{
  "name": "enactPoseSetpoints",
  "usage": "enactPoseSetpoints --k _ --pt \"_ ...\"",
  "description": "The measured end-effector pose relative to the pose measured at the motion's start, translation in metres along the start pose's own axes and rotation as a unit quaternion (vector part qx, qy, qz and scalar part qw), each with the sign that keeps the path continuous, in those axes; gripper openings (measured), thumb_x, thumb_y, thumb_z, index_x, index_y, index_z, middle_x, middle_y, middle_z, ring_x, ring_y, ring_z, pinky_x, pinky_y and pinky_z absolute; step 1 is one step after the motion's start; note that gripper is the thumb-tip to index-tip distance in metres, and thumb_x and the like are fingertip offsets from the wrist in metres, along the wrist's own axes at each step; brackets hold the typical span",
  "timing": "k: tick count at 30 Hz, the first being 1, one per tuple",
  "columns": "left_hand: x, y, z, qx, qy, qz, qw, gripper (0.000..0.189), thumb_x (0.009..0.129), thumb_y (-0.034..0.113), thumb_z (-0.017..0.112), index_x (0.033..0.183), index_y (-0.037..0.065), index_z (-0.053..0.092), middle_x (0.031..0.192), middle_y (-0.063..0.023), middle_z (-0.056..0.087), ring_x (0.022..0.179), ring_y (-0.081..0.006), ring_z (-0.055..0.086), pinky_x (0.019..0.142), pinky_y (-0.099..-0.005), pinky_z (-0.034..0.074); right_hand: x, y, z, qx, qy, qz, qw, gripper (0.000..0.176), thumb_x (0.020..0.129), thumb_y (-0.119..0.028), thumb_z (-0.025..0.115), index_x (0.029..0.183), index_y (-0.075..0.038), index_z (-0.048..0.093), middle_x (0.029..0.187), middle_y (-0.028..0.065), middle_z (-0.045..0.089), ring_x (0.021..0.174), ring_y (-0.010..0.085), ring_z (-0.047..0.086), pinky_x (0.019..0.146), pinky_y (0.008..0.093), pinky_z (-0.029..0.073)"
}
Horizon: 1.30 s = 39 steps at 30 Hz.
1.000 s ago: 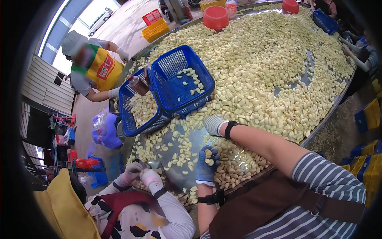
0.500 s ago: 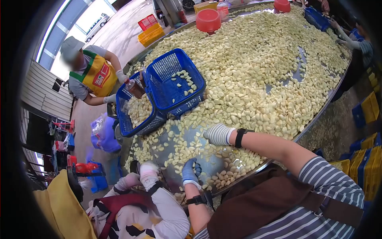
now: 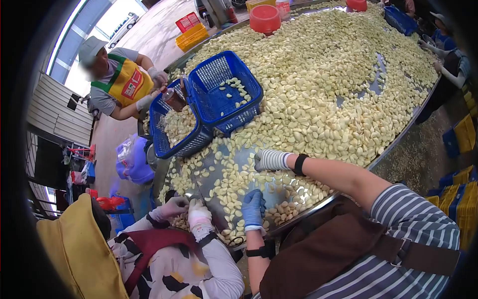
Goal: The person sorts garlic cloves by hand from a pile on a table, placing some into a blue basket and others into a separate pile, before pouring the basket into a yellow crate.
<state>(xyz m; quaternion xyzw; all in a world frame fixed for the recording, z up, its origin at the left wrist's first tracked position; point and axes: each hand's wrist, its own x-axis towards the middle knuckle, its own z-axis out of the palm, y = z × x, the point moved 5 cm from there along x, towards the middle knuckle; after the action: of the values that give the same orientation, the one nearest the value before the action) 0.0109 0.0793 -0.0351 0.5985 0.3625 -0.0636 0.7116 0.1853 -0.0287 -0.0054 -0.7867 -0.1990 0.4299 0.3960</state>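
A big round metal table (image 3: pixel 249 167) is heaped with peeled garlic cloves (image 3: pixel 323 74). My left hand (image 3: pixel 254 207), in a blue glove, lies palm down on a thin scatter of cloves near the table's near rim. My right hand (image 3: pixel 271 160), in a striped glove with a black wrist strap, rests on the table at the edge of the big pile, fingers slightly curled. Bare wet metal shows between the two hands. I can see nothing gripped in either hand.
Two blue baskets (image 3: pixel 226 92) (image 3: pixel 174 132) holding cloves stand at the pile's left edge, with a brown bottle (image 3: pixel 173 98) between them. A co-worker's pink-gloved hands (image 3: pixel 191 212) work just left of mine. Another person in a yellow apron (image 3: pixel 124 82) stands beyond the baskets. A red bowl (image 3: pixel 264 17) sits at the far rim.
My left hand let go of the cloves it held a second ago and now lies flat near the rim. My right hand has stayed at the pile's edge. The yellow-aproned person reached toward the bottle.
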Motion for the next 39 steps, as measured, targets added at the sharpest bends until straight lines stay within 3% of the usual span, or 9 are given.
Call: enactPoseSetpoints --k 2,4,17,26,28,31,34,36,39 --pt "0.005 0.004 0.02 0.062 -0.001 0.025 0.998 0.019 0.09 0.024 0.062 0.097 0.006 0.063 0.067 0.0 0.059 0.048 -0.0089 0.049 0.041 -0.0228 0.038 -0.02 0.0 0.008 0.039 0.027 -0.026 0.999 0.027 0.082 -0.025 0.06 0.088 0.001 0.063 0.065 0.0083 0.061 0.059 0.019 0.059 0.057 0.0333 0.049" --pt "0.012 0.025 0.047 0.207 -0.022 0.285 0.936 0.021 0.089 0.023 0.062 0.091 0.002 0.064 0.068 -0.004 0.062 0.057 -0.014 0.053 0.053 -0.029 0.044 -0.037 0.0 0.015 -0.024 0.047 -0.092 0.994 0.027 0.082 -0.026 0.061 0.09 0.0 0.063 0.066 0.0085 0.061 0.059 0.0189 0.059 0.056 0.0338 0.048" --pt "0.008 0.042 0.105 0.285 -0.105 0.284 0.909 0.016 0.085 0.016 0.067 0.095 0.002 0.066 0.082 -0.0055 0.066 0.076 -0.0135 0.059 0.073 -0.0287 0.048 -0.137 0.064 -0.011 0.553 0.175 -0.036 0.814 0.022 0.085 -0.028 0.068 0.085 -0.009 0.058 0.059 -0.0012 0.051 0.045 0.0115 0.05 0.04 0.0258 0.037" --pt "0.032 -0.002 0.125 0.293 -0.317 0.077 0.899 0.054 0.08 0.016 0.063 0.132 0.007 0.053 0.087 -0.0082 0.066 0.072 -0.0146 0.058 0.069 -0.0279 0.048 -0.247 0.094 -0.031 0.325 0.264 0.053 0.906 0.022 0.087 -0.027 0.064 0.085 -0.006 0.061 0.06 -0.0019 0.054 0.044 0.0063 0.047 0.039 0.0212 0.036" --pt "0.072 -0.016 0.108 0.428 -0.22 0.199 0.854 0.059 0.077 0.018 0.061 0.135 0.009 0.051 0.078 -0.0103 0.064 0.064 -0.0131 0.056 0.061 -0.0275 0.047 -0.281 0.102 -0.021 0.172 0.195 0.113 0.959 0.028 0.086 -0.032 0.066 0.082 -0.004 0.065 0.06 -0.0026 0.055 0.046 0.0051 0.046 0.041 0.023 0.036" --pt "0.086 0.016 0.023 0.357 -0.08 0.043 0.93 0.07 0.075 0.014 0.054 0.143 0.01 0.039 0.083 -0.0143 0.066 0.056 -0.0181 0.059 0.054 -0.0321 0.047 -0.317 0.119 -0.005 -0.206 0.058 0.264 0.94 0.04 0.084 -0.045 0.058 0.092 -0.008 0.071 0.084 0.0156 0.068 0.08 0.0317 0.065 0.074 0.0421 0.05" --pt "0.061 0.024 -0.017 0.286 0.017 -0.022 0.958 0.057 0.077 0.014 0.053 0.134 0.007 0.049 0.103 -0.0199 0.067 0.078 -0.0253 0.067 0.07 -0.0339 0.052 -0.318 0.138 0.003 -0.328 0.043 0.295 0.896 0.03 0.081 -0.034 0.056 0.09 -0.009 0.069 0.084 0.0172 0.067 0.082 0.0332 0.065 0.074 0.044 0.051" --pt "0.059 0.006 0.006 0.362 -0.063 0.189 0.911 0.049 0.079 0.019 0.055 0.126 0.007 0.057 0.11 -0.0201 0.066 0.095 -0.0286 0.066 0.084 -0.0334 0.05 -0.293 0.096 -0.004 -0.294 0.094 0.209 0.928 0.027 0.08 -0.031 0.056 0.089 -0.009 0.068 0.083 0.0149 0.068 0.08 0.0331 0.066 0.072 0.0447 0.051" --pt "-0.011 -0.008 0.088 0.461 -0.329 0.121 0.815 0.045 0.079 0.026 0.061 0.12 0.008 0.062 0.115 -0.0184 0.065 0.103 -0.0262 0.064 0.089 -0.0318 0.048 -0.22 0.064 -0.007 -0.282 0.168 0.114 0.938 0.024 0.082 -0.026 0.055 0.088 -0.006 0.068 0.084 0.0166 0.069 0.08 0.0319 0.067 0.068 0.0453 0.052"
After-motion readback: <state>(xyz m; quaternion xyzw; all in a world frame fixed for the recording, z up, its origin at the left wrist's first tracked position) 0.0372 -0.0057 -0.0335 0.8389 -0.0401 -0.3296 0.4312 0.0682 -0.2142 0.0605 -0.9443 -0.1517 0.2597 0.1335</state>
